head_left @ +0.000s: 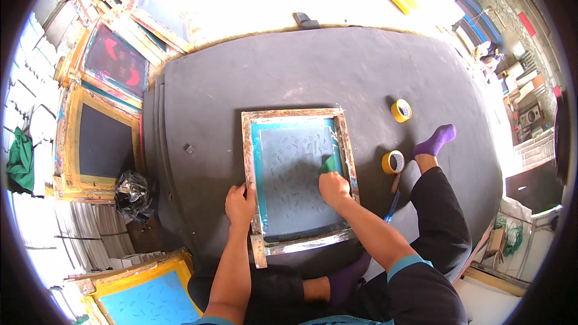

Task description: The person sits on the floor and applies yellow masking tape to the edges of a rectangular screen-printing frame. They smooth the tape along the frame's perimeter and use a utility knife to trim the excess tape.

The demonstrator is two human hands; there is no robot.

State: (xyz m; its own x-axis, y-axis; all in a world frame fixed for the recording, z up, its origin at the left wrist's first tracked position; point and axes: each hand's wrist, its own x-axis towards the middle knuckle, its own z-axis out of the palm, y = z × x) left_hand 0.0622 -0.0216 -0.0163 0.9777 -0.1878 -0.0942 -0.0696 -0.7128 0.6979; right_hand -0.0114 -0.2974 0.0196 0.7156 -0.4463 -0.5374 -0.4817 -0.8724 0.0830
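A screen printing frame (293, 248) with worn, paint-stained wooden sides lies flat in front of me. Its mesh (289, 192) is grey-blue with a teal border, and small dark marks are scattered over it. My left hand (240, 206) is closed on the frame's left side. Toward the right part of the mesh, my right hand (335, 189) is closed around a small green piece (329, 164) that looks like cloth. Most of that piece is hidden by my fingers.
The frame rests on a large dark mat (205, 102). A yellow tape roll (401, 110) stands to its right, with another tape roll (392, 161) nearer. Close by lies a blue-handled tool (392, 206). Other screen frames (72, 144) lean at the left, beside a black plastic bag (133, 195).
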